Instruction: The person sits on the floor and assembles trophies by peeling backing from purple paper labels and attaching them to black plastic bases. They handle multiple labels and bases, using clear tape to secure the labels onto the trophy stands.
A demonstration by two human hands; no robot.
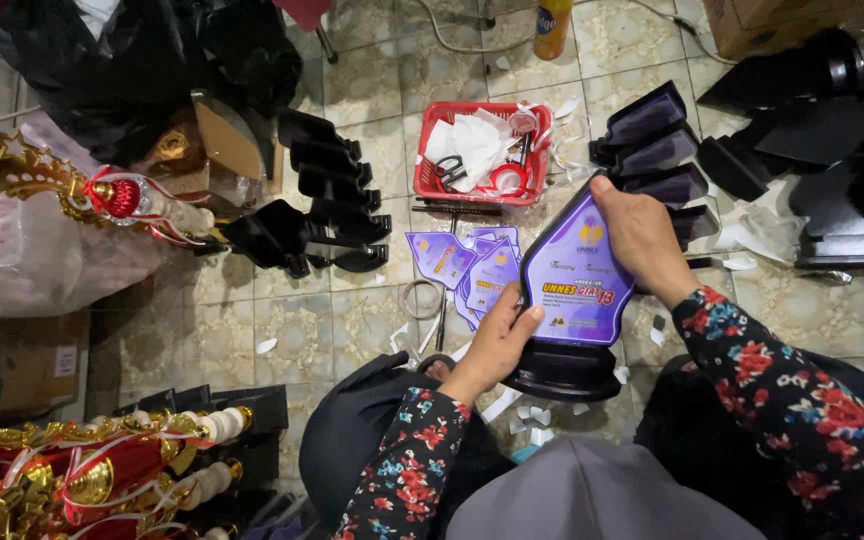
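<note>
Plaque (577,275), purple-faced on black base, is sitting between our hands: we're gripping its lower edge with left hand (497,345), right hand (642,240) closed over its top-right edge.

glossy purple plaque (577,275) (black base (564,370)), red plastic basket (430,180)

purple plaque (579,280) on black base (564,368), red basket (430,150), floral sleeves (782,390)

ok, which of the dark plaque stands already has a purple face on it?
The black plaque stand held between both hands; the rows on the floor are bare.
</note>
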